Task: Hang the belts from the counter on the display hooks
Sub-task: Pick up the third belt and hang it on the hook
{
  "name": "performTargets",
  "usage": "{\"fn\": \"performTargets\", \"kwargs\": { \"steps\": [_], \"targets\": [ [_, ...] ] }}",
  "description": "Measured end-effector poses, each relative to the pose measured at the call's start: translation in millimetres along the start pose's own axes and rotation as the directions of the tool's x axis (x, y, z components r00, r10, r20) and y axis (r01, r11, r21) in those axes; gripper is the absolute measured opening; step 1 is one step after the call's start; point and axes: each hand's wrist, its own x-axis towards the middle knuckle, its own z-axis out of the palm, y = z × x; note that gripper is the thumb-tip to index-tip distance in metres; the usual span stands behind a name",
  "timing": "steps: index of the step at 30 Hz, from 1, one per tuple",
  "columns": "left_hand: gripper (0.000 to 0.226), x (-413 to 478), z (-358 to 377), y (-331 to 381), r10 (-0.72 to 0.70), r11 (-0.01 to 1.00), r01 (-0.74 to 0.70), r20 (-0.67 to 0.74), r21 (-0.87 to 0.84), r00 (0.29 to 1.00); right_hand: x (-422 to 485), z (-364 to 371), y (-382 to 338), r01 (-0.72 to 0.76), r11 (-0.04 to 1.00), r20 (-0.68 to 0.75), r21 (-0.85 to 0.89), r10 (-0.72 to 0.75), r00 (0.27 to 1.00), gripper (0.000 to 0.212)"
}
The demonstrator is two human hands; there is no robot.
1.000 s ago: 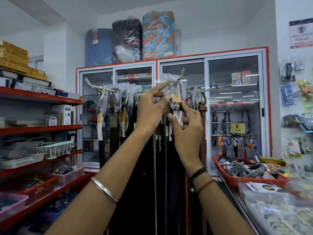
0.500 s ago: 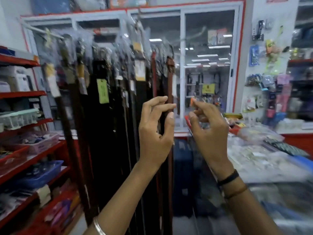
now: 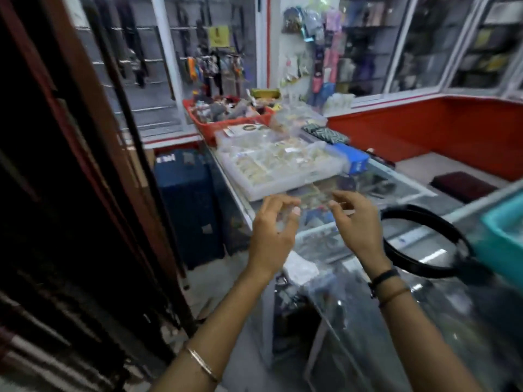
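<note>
A black belt (image 3: 424,244) lies curled in a loop on the glass counter (image 3: 410,193) at the right. My left hand (image 3: 271,236) and my right hand (image 3: 356,222) hover above the counter's near end, fingers apart, holding nothing. My right hand is just left of the belt loop and not touching it. Dark and brown hung belts (image 3: 85,193) fill the left side of the view; their hooks are out of frame above.
A white tray of small packets (image 3: 283,165) and a red basket (image 3: 226,114) sit farther back on the counter. A teal bin (image 3: 503,233) stands at the right edge. A blue suitcase (image 3: 186,205) stands on the floor between counter and belts. The view is blurred.
My hands let go of the belt hung on the hook and came down. My head turned right and down from the belt display to the counter.
</note>
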Motion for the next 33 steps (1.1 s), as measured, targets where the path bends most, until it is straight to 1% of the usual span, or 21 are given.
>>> {"fn": "performTargets", "kwargs": {
  "steps": [3, 6, 8, 10, 11, 13, 15, 17, 19, 22, 26, 30, 33],
  "targets": [
    [0.01, 0.1, 54.5, -13.2, -0.132, 0.99, 0.138, 0.171, -0.021, 0.976, 16.9, -18.4, 45.8, -0.109, 0.992, -0.01, -0.067, 0.109, 0.994, 0.025],
    [0.011, 4.0, 106.1, -26.5, -0.24, 0.97, 0.24, 0.316, 0.037, 0.918, 40.9, -36.2, 84.6, -0.185, 0.973, -0.032, -0.137, 0.183, 0.983, 0.026],
    [0.016, 8.3, 138.4, -33.1, -0.301, 0.953, 0.287, 0.407, 0.097, 0.862, 61.2, -46.2, 112.4, -0.197, 0.955, -0.019, -0.222, 0.198, 0.98, 0.03],
    [0.021, 12.5, 165.5, -36.9, -0.346, 0.938, 0.316, 0.451, 0.143, 0.823, 82.0, -53.2, 139.4, -0.152, 0.925, 0.07, -0.348, 0.187, 0.98, 0.04],
    [0.024, 14.2, 176.2, -37.7, -0.365, 0.931, 0.325, 0.457, 0.167, 0.811, 91.1, -55.7, 150.6, -0.121, 0.899, 0.139, -0.422, 0.196, 0.971, 0.046],
    [0.031, 18.3, 196.7, -38.9, -0.409, 0.912, 0.342, 0.464, 0.225, 0.786, 107.7, -59.3, 173.1, -0.076, 0.816, 0.264, -0.573, 0.271, 0.926, 0.056],
    [0.036, 22.6, 211.3, -41.6, -0.446, 0.893, 0.348, 0.461, 0.284, 0.767, 118.9, -60.8, 191.7, -0.043, 0.737, 0.339, -0.674, 0.36, 0.869, 0.063],
    [0.038, 25.3, 220.3, -48.3, -0.474, 0.877, 0.358, 0.455, 0.32, 0.754, 124.5, -60.5, 203.8, -0.011, 0.675, 0.365, -0.737, 0.411, 0.835, 0.061],
    [0.038, 27.4, 225.6, -54.3, -0.503, 0.86, 0.377, 0.449, 0.343, 0.739, 127.7, -58.6, 210.0, 0.015, 0.648, 0.352, -0.761, 0.393, 0.85, 0.051],
    [0.024, 28.9, 226.5, -57.3, -0.518, 0.853, 0.398, 0.455, 0.337, 0.725, 128.9, -55.4, 209.7, 0.013, 0.658, 0.287, -0.753, 0.31, 0.906, 0.034],
    [0.016, 32.2, 212.9, -54.0, -0.524, 0.845, 0.391, 0.424, 0.364, 0.738, 124.0, -51.3, 199.8, 0.005, 0.728, 0.288, -0.685, 0.264, 0.92, 0.026],
    [0.014, 39.7, 183.6, -58.8, -0.504, 0.829, 0.328, 0.348, 0.453, 0.791, 117.1, -45.2, 179.6, 0.036, 0.777, 0.304, -0.629, 0.203, 0.931, 0.025],
    [0.017, 46.3, 153.0, -59.6, -0.468, 0.829, 0.293, 0.306, 0.476, 0.829, 112.3, -37.5, 156.4, 0.089, 0.802, 0.31, -0.591, 0.124, 0.943, 0.025]
  ]
}}
